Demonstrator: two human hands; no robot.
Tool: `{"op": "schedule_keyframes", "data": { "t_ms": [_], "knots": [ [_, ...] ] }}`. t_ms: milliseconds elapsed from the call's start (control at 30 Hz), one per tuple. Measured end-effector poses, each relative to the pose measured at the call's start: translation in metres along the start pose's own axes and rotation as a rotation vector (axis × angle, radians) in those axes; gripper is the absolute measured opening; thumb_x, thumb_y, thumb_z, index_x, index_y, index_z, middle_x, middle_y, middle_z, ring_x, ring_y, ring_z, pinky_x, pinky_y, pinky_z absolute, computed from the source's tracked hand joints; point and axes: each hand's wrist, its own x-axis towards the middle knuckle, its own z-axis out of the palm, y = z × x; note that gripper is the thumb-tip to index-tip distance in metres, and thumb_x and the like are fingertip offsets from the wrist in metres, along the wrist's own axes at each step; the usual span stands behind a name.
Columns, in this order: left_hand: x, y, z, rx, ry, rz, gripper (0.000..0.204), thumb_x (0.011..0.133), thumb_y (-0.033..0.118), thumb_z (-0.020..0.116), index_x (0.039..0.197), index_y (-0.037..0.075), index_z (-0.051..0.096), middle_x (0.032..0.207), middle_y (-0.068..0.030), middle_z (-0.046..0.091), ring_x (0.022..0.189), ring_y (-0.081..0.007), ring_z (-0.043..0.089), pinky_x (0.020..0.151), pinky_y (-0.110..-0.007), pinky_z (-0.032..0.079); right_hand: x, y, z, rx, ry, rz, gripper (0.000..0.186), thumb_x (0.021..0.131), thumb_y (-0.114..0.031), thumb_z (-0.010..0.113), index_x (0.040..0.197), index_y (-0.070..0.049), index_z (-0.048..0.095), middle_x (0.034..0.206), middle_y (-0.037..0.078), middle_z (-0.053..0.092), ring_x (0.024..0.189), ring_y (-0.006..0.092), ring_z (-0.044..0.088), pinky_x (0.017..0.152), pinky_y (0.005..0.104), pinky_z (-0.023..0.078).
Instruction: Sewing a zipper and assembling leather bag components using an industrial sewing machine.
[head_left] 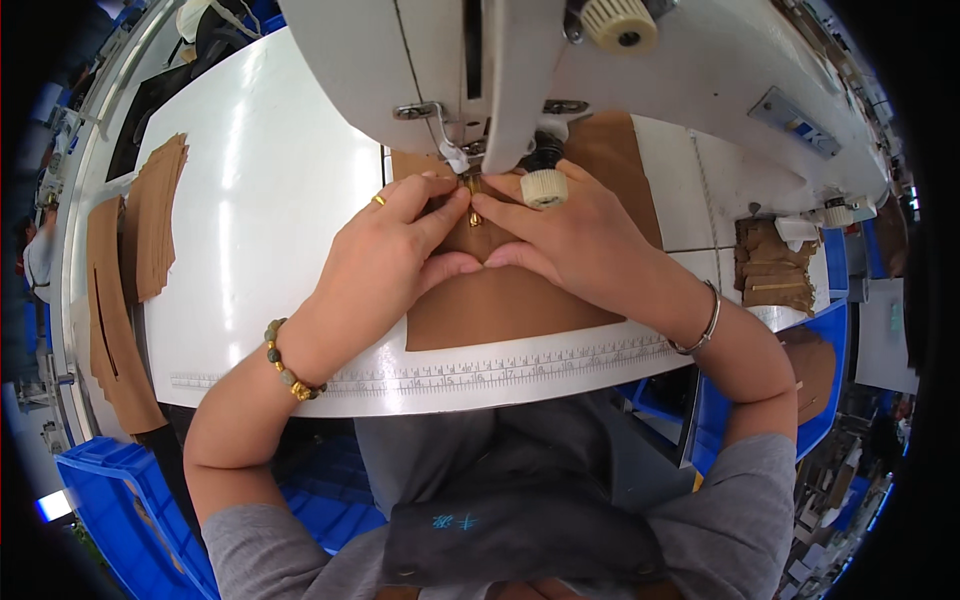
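Observation:
A brown leather-like panel [500, 310] lies under the head of a white sewing machine [340, 40]. At its presser foot [474, 180], a small gold metal piece that looks like a zipper pull [476, 216] rests on the panel. My left hand [385, 240] grips the panel from the left, its index finger beside the foot and thumb lower down. From the right, my right hand [570, 225] does the same, its fingers partly behind a cream knob [544, 188]. Both thumb tips nearly meet below the gold piece. The needle point is hidden.
A stack of brown pieces [155, 220] and a slotted brown strip [110, 320] lie at the left. Small brown pieces [775, 265] are piled at the right. A ruler scale [480, 375] runs along the front edge. Blue bins [120, 500] stand beside the table.

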Motion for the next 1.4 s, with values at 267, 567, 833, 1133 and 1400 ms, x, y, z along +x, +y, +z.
{"op": "schedule_keyframes", "data": {
  "t_ms": [267, 567, 833, 1133, 1400],
  "knots": [
    [-0.007, -0.007, 0.006, -0.066, 0.102, -0.042, 0.045, 0.083, 0.028, 0.086, 0.119, 0.003, 0.077, 0.123, -0.0127, 0.072, 0.118, -0.0313, 0.070, 0.095, -0.039, 0.060, -0.002, -0.001, 0.004, -0.016, 0.022, 0.013, 0.039, 0.081, -0.036, 0.082, 0.110, -0.011, 0.074, 0.115, 0.007, 0.072, 0.117, 0.0264, 0.066, 0.111, 0.0473, 0.048],
    [-0.008, -0.007, 0.000, -0.148, 0.112, -0.113, 0.024, 0.090, 0.007, 0.077, 0.113, 0.003, 0.077, 0.121, -0.0153, 0.074, 0.109, -0.0332, 0.073, 0.091, -0.039, 0.060, -0.005, -0.012, -0.004, -0.031, 0.008, -0.048, 0.048, 0.080, -0.044, 0.081, 0.111, -0.008, 0.073, 0.113, 0.010, 0.073, 0.113, 0.0256, 0.068, 0.107, 0.0471, 0.050],
    [-0.008, -0.008, -0.012, -0.882, 0.222, -0.460, 0.046, 0.085, -0.012, 0.047, 0.123, 0.002, 0.070, 0.134, -0.0098, 0.067, 0.120, -0.0187, 0.063, 0.097, -0.031, 0.053, -0.013, -0.043, 0.001, -0.099, 0.028, -0.316, 0.050, 0.080, -0.035, 0.081, 0.115, -0.001, 0.070, 0.123, 0.016, 0.070, 0.111, 0.0291, 0.069, 0.093, 0.0425, 0.057],
    [-0.003, -0.024, -0.037, -0.762, 0.171, -0.684, 0.023, 0.087, 0.000, 0.055, 0.108, 0.005, 0.064, 0.110, -0.0008, 0.062, 0.107, -0.0111, 0.060, 0.081, -0.027, 0.052, -0.008, -0.043, -0.004, -0.163, 0.060, -0.420, 0.031, 0.081, -0.021, 0.081, 0.104, -0.001, 0.073, 0.110, 0.013, 0.077, 0.090, 0.0258, 0.075, 0.073, 0.0324, 0.060],
    [-0.008, -0.024, -0.027, -0.377, -0.156, -0.179, 0.015, 0.084, 0.008, 0.080, 0.098, 0.005, 0.075, 0.071, -0.0026, 0.066, 0.059, -0.0111, 0.061, 0.057, -0.027, 0.049, -0.006, -0.022, -0.031, 0.131, 0.309, -0.047, 0.010, 0.087, 0.002, 0.073, 0.089, 0.000, 0.064, 0.080, 0.011, 0.069, 0.057, 0.0231, 0.062, 0.051, 0.0325, 0.048]
  ]
}}
